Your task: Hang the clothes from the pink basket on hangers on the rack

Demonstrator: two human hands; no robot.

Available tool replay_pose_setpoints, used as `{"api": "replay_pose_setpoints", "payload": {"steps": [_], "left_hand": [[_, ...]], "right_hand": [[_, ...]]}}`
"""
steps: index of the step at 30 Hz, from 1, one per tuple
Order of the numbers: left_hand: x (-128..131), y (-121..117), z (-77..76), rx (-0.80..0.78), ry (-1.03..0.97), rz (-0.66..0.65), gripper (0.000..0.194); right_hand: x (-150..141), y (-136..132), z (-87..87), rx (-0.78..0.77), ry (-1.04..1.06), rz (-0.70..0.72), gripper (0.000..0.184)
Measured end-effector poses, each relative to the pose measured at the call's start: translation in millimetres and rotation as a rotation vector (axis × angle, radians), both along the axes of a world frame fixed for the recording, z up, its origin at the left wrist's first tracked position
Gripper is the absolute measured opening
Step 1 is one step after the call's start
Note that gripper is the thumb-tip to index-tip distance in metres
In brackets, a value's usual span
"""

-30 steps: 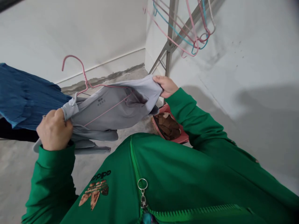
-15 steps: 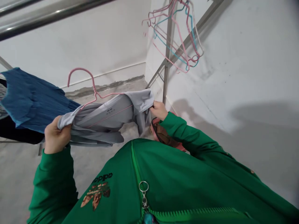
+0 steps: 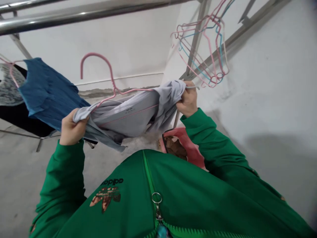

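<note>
in the head view, find a pale grey, thin cloth garment (image 3: 141,122) draped around a pink, slim wire hanger (image 3: 112,77), held up in front of the body, below a shiny metal rail (image 3: 99,13) and apart from it. see the left hand (image 3: 74,127) clamped on gathered cloth at one end, thumb pressed over the folds, and the right hand (image 3: 188,99) closed around a bunched part at the other end. likely to feel light, soft and limp, with no stiffness of its own, so apt to sag and crumple between grips; perhaps smooth enough to slide along the wire. not fragile, by the look of it, though stretchable if pulled hard. best taken by the shoulder ends, cloth and wire pinched together, or by the hanger's neck, just under the hook, for a firmer hold on the whole. to the left, note a blue, gathered fabric garment (image 3: 49,89), close behind the left hand; to the right, a cluster of pink, blue and pale wire hangers (image 3: 216,71), above the right hand
</note>
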State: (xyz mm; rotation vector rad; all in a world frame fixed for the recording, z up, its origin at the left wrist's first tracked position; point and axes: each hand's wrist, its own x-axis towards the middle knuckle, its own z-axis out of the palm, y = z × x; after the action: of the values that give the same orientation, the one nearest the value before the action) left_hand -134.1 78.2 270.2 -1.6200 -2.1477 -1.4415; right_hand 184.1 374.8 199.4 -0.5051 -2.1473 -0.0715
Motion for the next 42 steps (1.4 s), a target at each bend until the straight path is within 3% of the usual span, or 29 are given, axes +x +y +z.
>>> {"api": "replay_pose_setpoints", "payload": {"steps": [3,6,10,13,16,20,26,30,34,38,40,42], "left_hand": [[3.2,10.2,3.1,0.007,-0.003,-0.067,0.015],[-5.3,23.2,4.5,-0.011,-0.08,-0.064,0.015],[-31.7,35.6,4.0,-0.045,-0.292,0.134,0.014],[-47.7,36.9,2.4,-0.065,-0.5,0.248,0.015],[-54.4,34.4,1.0,-0.051,-0.507,0.232,0.014],[-54.8,30.0,4.3,-0.043,-0.444,0.203,0.018],[-40.4,27.5,16.5,-0.036,-0.481,0.204,0.017],[-11.4,25.2,14.5,-0.025,-0.732,0.043,0.01],[18.5,15.8,-2.5,-0.199,-1.12,-0.217,0.018],[37.6,8.3,-30.6,-0.123,-1.35,-0.349,0.015],[45.0,7.6,-42.7,-0.115,-1.374,-0.396,0.022],[48.1,7.6,-49.0,-0.094,-1.216,-0.331,0.03]], "right_hand": [[-4.5,-1.1,20.8,0.067,-0.076,0.078,0.026],[-7.7,-8.1,39.4,0.088,-0.138,0.009,0.023],[-6.6,-16.8,64.9,0.175,-0.291,-0.196,0.021],[-5.0,-18.8,81.2,0.325,-0.38,-0.254,0.017],[-4.9,-17.5,90.9,0.448,-0.394,-0.269,0.012],[-6.5,-15.2,95.1,0.45,-0.393,-0.328,0.008],[-7.8,-14.5,94.0,0.529,-0.33,-0.314,0.01],[-6.4,-8.3,87.8,0.526,-0.274,-0.33,0.012],[2.4,4.8,71.0,0.435,-0.151,-0.248,0.019],[18.7,19.5,42.8,0.316,-0.003,-0.221,0.024],[25.7,25.2,27.9,0.205,0.057,-0.254,0.019],[30.4,28.7,16.0,0.075,0.095,-0.318,0.018]]}}
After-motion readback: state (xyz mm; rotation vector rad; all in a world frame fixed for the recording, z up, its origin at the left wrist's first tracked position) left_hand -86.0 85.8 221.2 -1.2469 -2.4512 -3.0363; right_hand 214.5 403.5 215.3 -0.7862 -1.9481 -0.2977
